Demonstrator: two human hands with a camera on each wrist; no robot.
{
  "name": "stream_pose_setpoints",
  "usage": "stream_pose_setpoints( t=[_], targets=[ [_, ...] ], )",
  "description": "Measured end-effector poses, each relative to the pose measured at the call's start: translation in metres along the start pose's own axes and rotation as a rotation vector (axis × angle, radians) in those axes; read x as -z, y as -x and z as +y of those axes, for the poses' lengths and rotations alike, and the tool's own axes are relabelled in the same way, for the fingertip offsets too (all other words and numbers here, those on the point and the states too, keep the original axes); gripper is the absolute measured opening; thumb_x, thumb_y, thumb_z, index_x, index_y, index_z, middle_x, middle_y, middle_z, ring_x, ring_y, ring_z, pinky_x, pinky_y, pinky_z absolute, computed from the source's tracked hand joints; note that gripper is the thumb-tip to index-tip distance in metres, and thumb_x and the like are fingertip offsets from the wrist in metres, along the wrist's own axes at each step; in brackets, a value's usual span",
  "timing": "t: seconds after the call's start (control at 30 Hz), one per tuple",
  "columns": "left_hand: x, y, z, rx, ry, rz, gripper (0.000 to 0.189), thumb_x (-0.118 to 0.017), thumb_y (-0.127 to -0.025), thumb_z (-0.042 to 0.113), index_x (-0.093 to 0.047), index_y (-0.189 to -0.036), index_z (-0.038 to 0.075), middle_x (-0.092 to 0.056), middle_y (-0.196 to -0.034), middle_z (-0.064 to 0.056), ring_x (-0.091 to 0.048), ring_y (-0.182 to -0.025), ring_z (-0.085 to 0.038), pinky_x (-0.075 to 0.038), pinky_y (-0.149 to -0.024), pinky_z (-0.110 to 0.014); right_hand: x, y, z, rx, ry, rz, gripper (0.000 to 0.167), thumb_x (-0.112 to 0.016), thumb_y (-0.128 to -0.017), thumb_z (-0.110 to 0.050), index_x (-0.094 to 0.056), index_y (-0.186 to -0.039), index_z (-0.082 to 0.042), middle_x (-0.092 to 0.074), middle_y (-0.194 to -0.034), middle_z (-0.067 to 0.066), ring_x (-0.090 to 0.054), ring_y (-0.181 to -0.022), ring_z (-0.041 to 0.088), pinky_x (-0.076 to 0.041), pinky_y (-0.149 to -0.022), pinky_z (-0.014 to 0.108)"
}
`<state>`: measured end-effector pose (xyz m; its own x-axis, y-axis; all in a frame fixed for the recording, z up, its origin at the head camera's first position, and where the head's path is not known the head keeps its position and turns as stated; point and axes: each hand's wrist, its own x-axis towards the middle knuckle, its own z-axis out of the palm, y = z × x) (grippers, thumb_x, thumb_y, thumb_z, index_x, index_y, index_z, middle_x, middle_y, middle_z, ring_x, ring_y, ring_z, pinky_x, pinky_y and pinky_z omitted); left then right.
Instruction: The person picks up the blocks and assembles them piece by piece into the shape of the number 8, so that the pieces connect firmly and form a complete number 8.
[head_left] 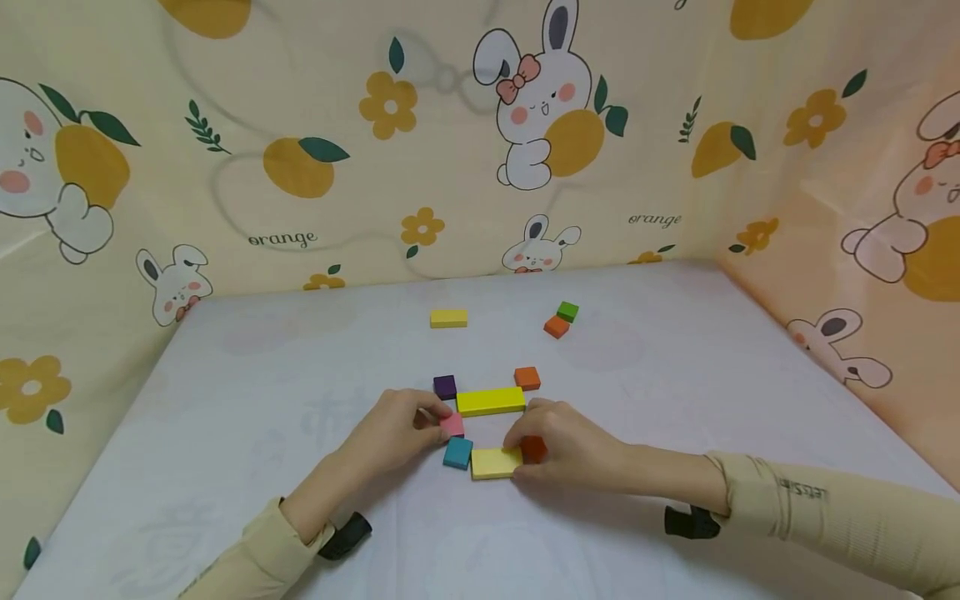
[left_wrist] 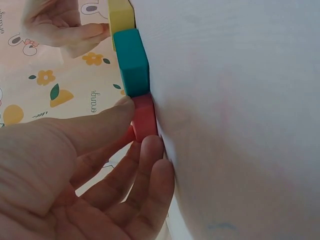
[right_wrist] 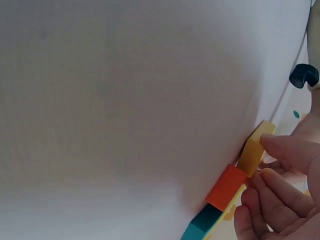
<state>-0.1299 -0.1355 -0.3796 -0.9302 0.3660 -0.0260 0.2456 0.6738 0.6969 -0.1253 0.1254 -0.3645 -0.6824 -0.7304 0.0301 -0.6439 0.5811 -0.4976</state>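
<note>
My left hand (head_left: 396, 427) pinches a small pink block (head_left: 453, 425) between thumb and fingers, as the left wrist view also shows. Just in front of it sits a teal block (head_left: 458, 453), and a purple block (head_left: 445, 387) lies behind. The right hand (head_left: 566, 442) pinches the right end of a pale yellow block (head_left: 493, 463). Partly covered by that hand is an orange-red block (head_left: 534, 450). Farther back, a long bright yellow block (head_left: 491, 402) lies between the two hands. Beside the orange block (right_wrist: 227, 187), the right wrist view shows a teal block (right_wrist: 202, 222).
An orange block (head_left: 527, 378) sits behind the long yellow one's right end. Farther back on the white tabletop (head_left: 300, 358) lie another pale yellow block (head_left: 448, 318), a green block (head_left: 567, 312) and an orange block (head_left: 557, 326). A printed curtain (head_left: 450, 167) encloses the table's back and sides.
</note>
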Motion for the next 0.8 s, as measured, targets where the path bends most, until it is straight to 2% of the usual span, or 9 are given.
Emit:
stream_pose_setpoints(
  t=[0.47, 0.67, 0.8],
  targets=[
    [-0.0003, -0.0009, -0.0007, 0.010, -0.004, 0.003, 0.020, -0.077, -0.087, 0.011, -0.074, -0.106, 0.011, -0.068, -0.095, 0.005, -0.059, -0.081, -0.013, -0.053, -0.077, -0.029, -0.0002, -0.0009, 0.0025, -0.055, -0.026, -0.013, 0.027, -0.084, -0.080, -0.018, -0.074, -0.105, -0.013, -0.064, -0.094, -0.015, -0.050, -0.091, 0.013, -0.048, -0.077, 0.026],
    [0.0005, -0.0016, -0.0033, -0.003, -0.016, -0.009, 0.020, -0.076, -0.088, 0.012, -0.075, -0.108, 0.012, -0.067, -0.096, 0.005, -0.059, -0.082, -0.012, -0.052, -0.077, -0.029, -0.0011, -0.0014, 0.0029, -0.042, -0.037, 0.005, 0.028, -0.086, -0.077, -0.015, -0.075, -0.103, -0.011, -0.067, -0.094, -0.013, -0.051, -0.088, 0.013, -0.047, -0.077, 0.028],
    [0.0026, 0.0007, -0.0004, -0.032, -0.022, 0.046, 0.022, -0.076, -0.088, 0.017, -0.074, -0.110, 0.011, -0.066, -0.102, 0.003, -0.059, -0.083, -0.012, -0.053, -0.075, -0.028, -0.0024, -0.0014, 0.0017, -0.040, -0.042, 0.020, 0.028, -0.086, -0.076, -0.012, -0.075, -0.103, -0.010, -0.068, -0.094, -0.012, -0.051, -0.087, 0.013, -0.047, -0.075, 0.027]
  ],
)
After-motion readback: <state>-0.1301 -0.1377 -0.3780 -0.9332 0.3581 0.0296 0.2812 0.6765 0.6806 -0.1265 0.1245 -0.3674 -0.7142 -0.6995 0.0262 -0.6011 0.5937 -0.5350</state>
